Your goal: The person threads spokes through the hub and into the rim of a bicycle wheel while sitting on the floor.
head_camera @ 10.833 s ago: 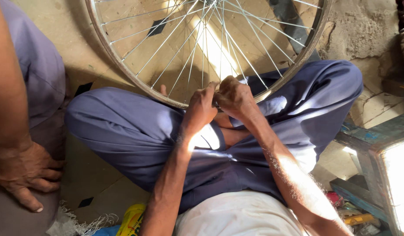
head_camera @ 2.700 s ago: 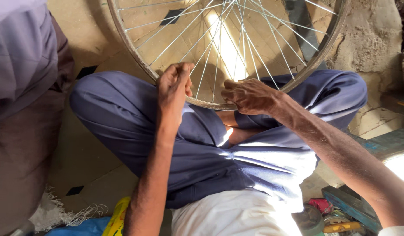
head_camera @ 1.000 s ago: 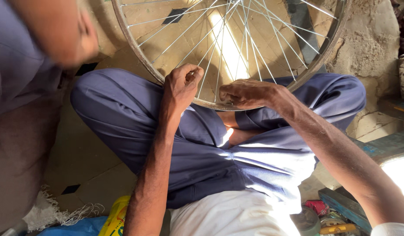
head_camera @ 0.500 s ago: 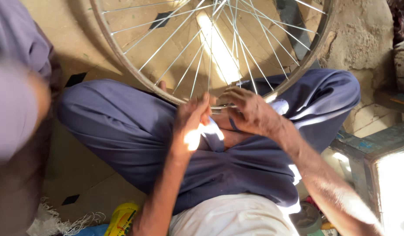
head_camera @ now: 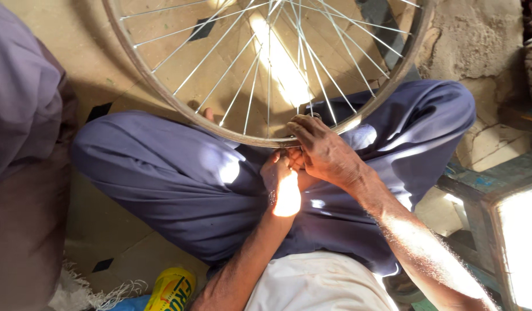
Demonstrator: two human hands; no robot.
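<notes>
1. The person is sitting cross-legged on the floor [head_camera: 179, 63], and a bare wheel [head_camera: 162, 95] with thin metal spokes [head_camera: 243, 86] is standing upright in front of the crossed legs, its lower rim resting at the lap.
2. The right hand [head_camera: 326, 152] is lying over the bottom of the rim; its fingers [head_camera: 300, 126] are curling over the rim's inner edge where the spokes meet it, closing on the rim.
3. The left hand [head_camera: 282, 178] is sitting just under the rim, touching the right hand; it is loosely curled, and whether it is gripping anything cannot be told, since the right hand and the rim are hiding its fingertips.
4. A patch of sunlight is falling on the left wrist and on the floor behind the spokes.
5. The blue-grey trousers [head_camera: 162, 184] are spreading under both forearms, with a white shirt [head_camera: 317, 285] at the bottom edge.
6. Another person's sleeve [head_camera: 24, 132] is filling the picture's left side, well apart from the wheel.
7. A yellow packet [head_camera: 172, 289] is lying near frayed white cloth [head_camera: 87, 291] at the lower left.
8. A worn blue wooden frame [head_camera: 479, 190] is standing at the picture's right edge.
</notes>
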